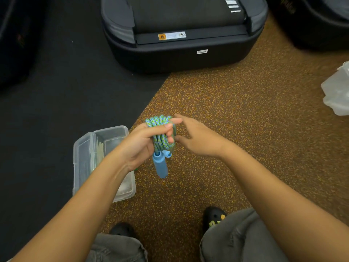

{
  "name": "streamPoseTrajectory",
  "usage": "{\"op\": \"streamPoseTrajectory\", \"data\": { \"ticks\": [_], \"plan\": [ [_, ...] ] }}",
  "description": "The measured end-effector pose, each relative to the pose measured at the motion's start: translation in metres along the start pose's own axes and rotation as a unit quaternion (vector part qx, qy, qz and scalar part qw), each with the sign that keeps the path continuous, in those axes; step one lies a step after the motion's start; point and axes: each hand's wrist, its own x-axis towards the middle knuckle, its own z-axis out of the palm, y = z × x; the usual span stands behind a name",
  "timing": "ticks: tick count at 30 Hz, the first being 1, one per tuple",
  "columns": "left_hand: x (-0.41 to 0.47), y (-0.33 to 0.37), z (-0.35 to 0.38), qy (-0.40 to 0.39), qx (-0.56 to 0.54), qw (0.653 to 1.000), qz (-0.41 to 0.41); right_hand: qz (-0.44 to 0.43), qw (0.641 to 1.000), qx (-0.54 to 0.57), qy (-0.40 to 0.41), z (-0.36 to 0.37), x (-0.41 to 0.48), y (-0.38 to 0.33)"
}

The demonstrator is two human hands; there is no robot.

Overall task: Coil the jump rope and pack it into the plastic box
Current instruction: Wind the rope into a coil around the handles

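The jump rope (160,129) is a blue-green braided cord with light blue handles, wound into a tight bundle. My left hand (145,142) grips the bundle around its middle, held above the floor. One blue handle (160,166) hangs down below my fist, and a second handle end shows beside it. My right hand (196,138) is just right of the bundle with fingers spread, fingertips touching or nearly touching the coils. The clear plastic box (83,157) lies open on the floor to the left, partly hidden under my left forearm.
A black treadmill base (181,50) stands ahead. The floor is black mat on the left and brown speckled rubber on the right. A crumpled clear plastic bag (338,91) lies at the right edge. My knees and black shoes are at the bottom.
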Motion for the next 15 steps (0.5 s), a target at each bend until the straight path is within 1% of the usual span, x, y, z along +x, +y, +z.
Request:
{"op": "streamPoseTrajectory", "data": {
  "ticks": [2,4,8,10,13,15],
  "plan": [
    [0.000,0.002,-0.002,-0.012,-0.029,0.999,-0.004,-0.028,0.999,-0.026,-0.004,-0.002,0.001,-0.001],
    [-0.001,0.004,-0.005,-0.010,-0.033,0.999,-0.006,-0.045,0.998,-0.039,0.008,-0.005,0.000,-0.002],
    [0.001,0.007,-0.015,0.023,-0.020,1.000,-0.004,-0.061,0.996,0.033,0.060,-0.010,-0.003,-0.001],
    [0.001,0.008,-0.017,0.033,0.009,0.999,-0.027,-0.080,0.989,0.066,0.101,-0.014,-0.004,-0.003],
    [-0.002,0.005,-0.014,0.003,0.060,0.995,-0.076,-0.112,0.973,0.108,0.172,-0.016,-0.003,-0.007],
    [-0.005,0.004,-0.009,-0.037,0.079,0.993,-0.080,-0.125,0.961,0.123,0.215,-0.015,-0.002,-0.009]
  ]
}}
